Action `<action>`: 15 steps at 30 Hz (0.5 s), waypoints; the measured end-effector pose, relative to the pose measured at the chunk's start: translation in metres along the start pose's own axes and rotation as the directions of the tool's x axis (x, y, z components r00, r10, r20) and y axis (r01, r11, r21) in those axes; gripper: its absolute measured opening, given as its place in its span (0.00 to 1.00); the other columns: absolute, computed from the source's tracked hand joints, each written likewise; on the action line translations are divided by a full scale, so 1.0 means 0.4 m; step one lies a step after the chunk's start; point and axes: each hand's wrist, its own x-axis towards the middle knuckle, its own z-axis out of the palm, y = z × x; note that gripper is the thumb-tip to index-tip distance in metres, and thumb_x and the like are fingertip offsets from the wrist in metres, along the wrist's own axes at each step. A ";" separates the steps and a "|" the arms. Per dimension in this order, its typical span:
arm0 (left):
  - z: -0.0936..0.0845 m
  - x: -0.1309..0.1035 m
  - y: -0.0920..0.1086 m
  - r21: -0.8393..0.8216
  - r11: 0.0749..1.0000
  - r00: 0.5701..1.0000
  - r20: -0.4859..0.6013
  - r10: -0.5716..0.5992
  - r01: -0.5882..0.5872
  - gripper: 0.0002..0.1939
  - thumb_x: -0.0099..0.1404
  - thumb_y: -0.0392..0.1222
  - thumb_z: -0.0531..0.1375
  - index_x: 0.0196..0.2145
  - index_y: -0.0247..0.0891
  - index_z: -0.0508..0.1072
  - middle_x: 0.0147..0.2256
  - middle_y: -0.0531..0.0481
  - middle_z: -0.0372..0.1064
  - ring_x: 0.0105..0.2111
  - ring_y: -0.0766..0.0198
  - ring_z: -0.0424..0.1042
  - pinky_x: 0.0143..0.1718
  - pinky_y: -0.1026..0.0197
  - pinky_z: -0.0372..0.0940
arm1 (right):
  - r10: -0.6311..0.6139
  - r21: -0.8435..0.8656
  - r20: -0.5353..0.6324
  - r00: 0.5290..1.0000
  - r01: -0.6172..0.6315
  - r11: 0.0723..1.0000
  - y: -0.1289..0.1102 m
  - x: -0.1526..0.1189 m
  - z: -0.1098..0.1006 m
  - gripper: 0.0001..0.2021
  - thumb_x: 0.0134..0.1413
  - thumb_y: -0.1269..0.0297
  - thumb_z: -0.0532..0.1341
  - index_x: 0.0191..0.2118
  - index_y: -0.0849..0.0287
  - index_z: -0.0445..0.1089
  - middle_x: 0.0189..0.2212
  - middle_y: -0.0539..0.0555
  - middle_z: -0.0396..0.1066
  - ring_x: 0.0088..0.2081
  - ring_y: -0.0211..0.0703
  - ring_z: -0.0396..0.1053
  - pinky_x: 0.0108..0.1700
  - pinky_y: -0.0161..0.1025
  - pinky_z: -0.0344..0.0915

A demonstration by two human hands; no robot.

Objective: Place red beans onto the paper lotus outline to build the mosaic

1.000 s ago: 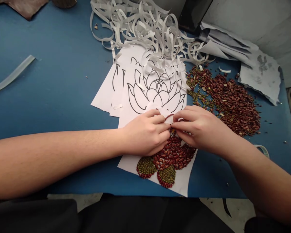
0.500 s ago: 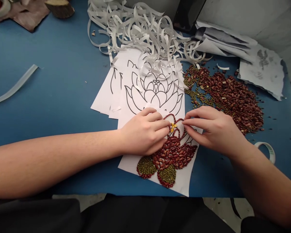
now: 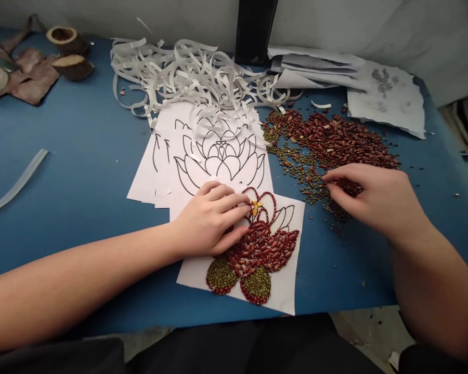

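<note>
My left hand (image 3: pixel 214 218) lies flat with fingers spread on the left part of the bean picture (image 3: pixel 265 249), its fingertips beside the yellow pieces (image 3: pixel 256 208). The picture shows a flower of red beans with two green rounded shapes at the bottom, on white paper. Some petals at its upper right are only drawn lines. Over the near edge of the bean pile (image 3: pixel 347 140) hovers my right hand (image 3: pixel 370 195), thumb and forefinger apart, nothing visible between them. Green beans are scattered at the pile's left side.
Printed lotus sheets (image 3: pixel 222 156) lie beyond the bean picture, partly under curled paper strips (image 3: pixel 203 72). Crumpled papers (image 3: pixel 386 98) are at the back right. Wooden pieces (image 3: pixel 73 67) stand at the back left, and a pale strip (image 3: pixel 19 184) lies at the left.
My right hand has moved from the picture's upper right to the bean pile, and its fingers have parted. The left hand stays on the picture. The camera view has shifted.
</note>
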 end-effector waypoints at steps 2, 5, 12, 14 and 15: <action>0.000 0.000 -0.001 -0.014 1.000 1.000 -0.006 -0.003 0.003 0.12 0.74 0.43 0.57 0.49 0.36 0.77 0.51 0.46 0.79 0.45 0.52 0.72 0.52 0.47 0.61 | 0.154 0.007 0.044 0.987 -0.155 0.988 0.039 0.000 -0.005 0.08 0.56 0.65 0.62 0.39 0.53 0.79 0.35 0.52 0.81 0.28 0.48 0.76 0.34 0.46 0.70; -0.001 0.001 -0.002 -0.024 1.000 1.000 -0.028 -0.002 0.002 0.11 0.73 0.41 0.58 0.48 0.36 0.76 0.50 0.45 0.79 0.44 0.52 0.72 0.50 0.47 0.62 | 0.243 0.021 0.078 0.967 -0.245 0.969 0.070 0.009 0.000 0.08 0.53 0.63 0.62 0.37 0.54 0.79 0.32 0.52 0.80 0.28 0.47 0.75 0.35 0.45 0.69; -0.006 0.005 -0.001 -0.052 0.999 0.999 -0.030 -0.015 0.013 0.09 0.72 0.39 0.59 0.47 0.35 0.76 0.48 0.45 0.79 0.43 0.54 0.72 0.49 0.48 0.63 | 0.132 -0.001 0.104 0.986 -0.132 0.991 0.064 0.064 0.037 0.11 0.58 0.63 0.58 0.37 0.56 0.79 0.36 0.54 0.80 0.34 0.48 0.76 0.42 0.45 0.69; -0.006 0.005 -0.001 -0.058 0.998 0.999 -0.036 -0.016 0.013 0.08 0.72 0.38 0.60 0.46 0.35 0.76 0.47 0.45 0.79 0.43 0.54 0.73 0.49 0.49 0.63 | 0.096 -0.022 0.108 0.990 -0.094 0.995 0.068 0.078 0.045 0.11 0.59 0.64 0.58 0.37 0.56 0.79 0.37 0.55 0.80 0.37 0.49 0.77 0.44 0.46 0.69; -0.007 0.005 -0.001 -0.060 0.998 0.999 -0.037 -0.017 0.015 0.08 0.72 0.38 0.60 0.46 0.35 0.76 0.47 0.45 0.79 0.43 0.54 0.73 0.49 0.49 0.63 | 0.079 -0.028 0.118 0.990 -0.076 0.997 0.070 0.083 0.049 0.11 0.59 0.64 0.57 0.36 0.56 0.79 0.37 0.56 0.80 0.39 0.50 0.77 0.45 0.46 0.69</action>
